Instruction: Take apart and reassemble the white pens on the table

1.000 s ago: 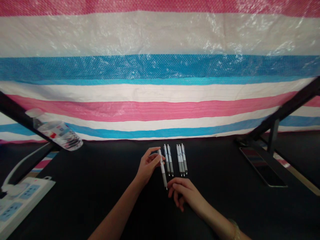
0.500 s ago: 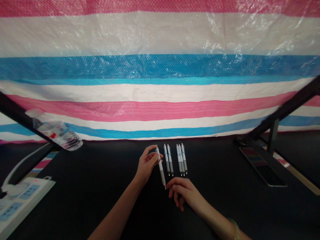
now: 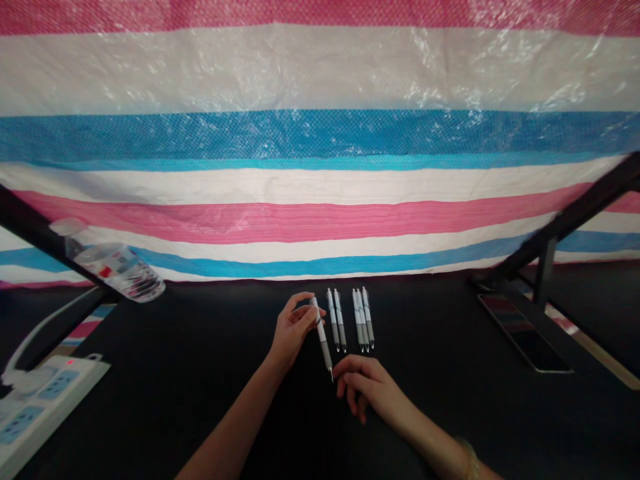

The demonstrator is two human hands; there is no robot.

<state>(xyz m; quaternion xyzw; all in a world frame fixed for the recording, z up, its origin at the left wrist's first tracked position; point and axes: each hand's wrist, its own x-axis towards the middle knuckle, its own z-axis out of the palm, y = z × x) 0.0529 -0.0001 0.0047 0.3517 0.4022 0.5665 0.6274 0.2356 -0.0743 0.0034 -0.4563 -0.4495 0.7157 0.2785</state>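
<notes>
My left hand [image 3: 295,327] grips a white ballpoint pen [image 3: 321,337] with a grey grip section, its index finger resting on the pen's top end. The pen slants, its metal tip pointing down toward me. Close to that tip is my right hand [image 3: 367,383], fingers loosely bent and apart, holding nothing; whether a fingertip touches the tip I cannot tell. Just right of the held pen, a pair of matching pens [image 3: 337,320] lies side by side. Farther right is a group of three similar pens [image 3: 363,320], tips toward me.
A clear plastic bottle [image 3: 120,270] leans at the far left, behind a dark frame bar. A white power strip [image 3: 50,400] with a plugged-in cable is at the left front. On the right lies a phone [image 3: 525,333]. A striped plastic sheet [image 3: 320,220] hangs behind the black table [image 3: 200,347].
The pen in my left hand has shifted slightly downward, and its top end now sits lower under my index finger. My right hand stays almost where it was.
</notes>
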